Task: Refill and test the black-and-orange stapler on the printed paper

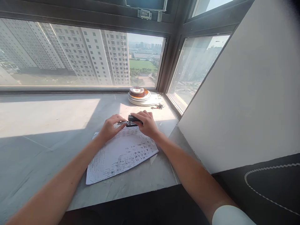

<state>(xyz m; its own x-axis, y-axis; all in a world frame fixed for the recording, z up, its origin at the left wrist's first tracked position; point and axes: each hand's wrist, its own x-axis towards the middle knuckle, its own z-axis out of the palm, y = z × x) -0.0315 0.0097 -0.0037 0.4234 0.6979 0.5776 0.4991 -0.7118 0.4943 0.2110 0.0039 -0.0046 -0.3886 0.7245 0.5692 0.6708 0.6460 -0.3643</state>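
A black stapler (pixel 134 118) is held over the far edge of handwritten paper sheets (pixel 124 147), its top lifted away from its base. My right hand (pixel 147 122) is closed around its right end, thumb and fingers gripping the body. On the other side, my left hand (pixel 111 127) pinches a thin silvery strip (pixel 122 123) at the stapler's left end. I cannot tell whether this strip is part of the stapler or a row of staples. The sheets lie flat below both hands, partly covered by them.
Stacked plates (pixel 140 97) stand by the window corner. A small dark tangled item with a red bit (pixel 158 106) lies in front of them. A small white scrap (pixel 160 124) is right of my right hand. A white slanted wall (pixel 239 93) bounds the marble sill (pixel 47 156) on the right.
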